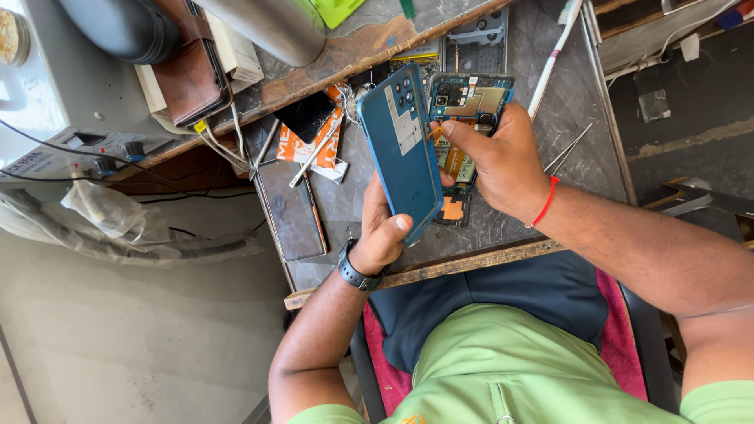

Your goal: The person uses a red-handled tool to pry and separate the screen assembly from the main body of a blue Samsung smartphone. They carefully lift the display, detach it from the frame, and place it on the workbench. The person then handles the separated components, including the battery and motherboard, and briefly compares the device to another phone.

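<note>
Between our two hands, we are working on an opened blue smartphone (463, 133). Our left hand (382, 228) is gripping the detached blue back cover (400, 149), tilting it up on edge. Our right hand (495, 161) is closing over the phone body, pinching an orange pick (434, 133) against its exposed circuit board. Left of our left hand, a dark phone (290, 208) is lying flat on the workbench (573, 102).

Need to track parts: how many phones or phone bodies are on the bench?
3. An opened phone under the right hand, a dark phone lying left of the left hand, and an empty frame beyond. Others may be hidden.
</note>
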